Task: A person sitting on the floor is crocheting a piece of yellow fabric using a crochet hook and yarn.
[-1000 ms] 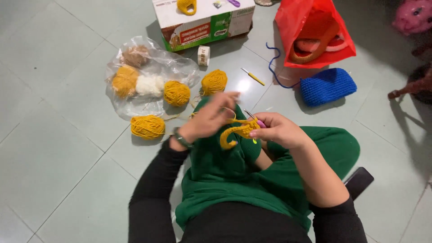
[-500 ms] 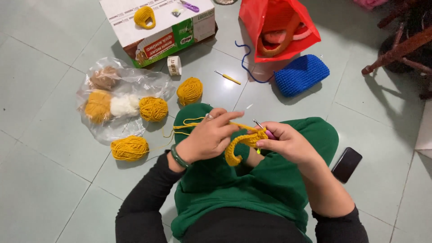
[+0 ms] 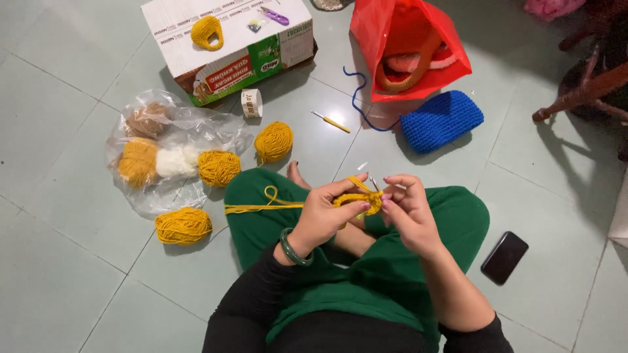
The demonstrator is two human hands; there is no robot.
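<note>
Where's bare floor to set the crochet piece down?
Bare tiles lie left of the plastic bag, below the yarn ball, and between the blue pouch and phone. Crowded around the box and red bag.

Soft, even indoor light falls on the pale tiled floor [image 3: 65, 281], shadows lie short and faint, the upper right corner is dim, and focus is fairly sharp throughout.
</note>
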